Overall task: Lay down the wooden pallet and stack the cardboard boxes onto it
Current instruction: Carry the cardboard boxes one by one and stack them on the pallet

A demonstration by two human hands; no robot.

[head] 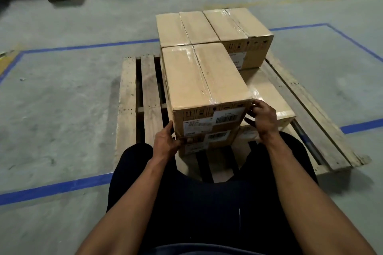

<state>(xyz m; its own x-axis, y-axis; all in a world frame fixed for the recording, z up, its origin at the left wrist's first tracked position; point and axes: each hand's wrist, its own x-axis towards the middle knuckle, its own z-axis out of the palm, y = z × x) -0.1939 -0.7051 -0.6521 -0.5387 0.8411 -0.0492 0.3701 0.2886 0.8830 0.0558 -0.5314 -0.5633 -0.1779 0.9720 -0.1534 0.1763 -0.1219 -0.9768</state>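
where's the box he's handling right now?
Head view, centre: the near top box sits on a lower box at the wooden pallet's near side, left hand and right hand at its front corners.

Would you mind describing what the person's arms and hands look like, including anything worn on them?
Both forearms are bare right up to the frame's edge, with no sleeves in view. The left hand and right hand wear no gloves, and no watch, ring or wristband shows. Dark trousers cover the legs below.

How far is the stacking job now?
Done: the wooden pallet lies flat, with two upper boxes at the back. In hand: left hand and right hand hold the near top box. Left: the lower right box is uncovered.
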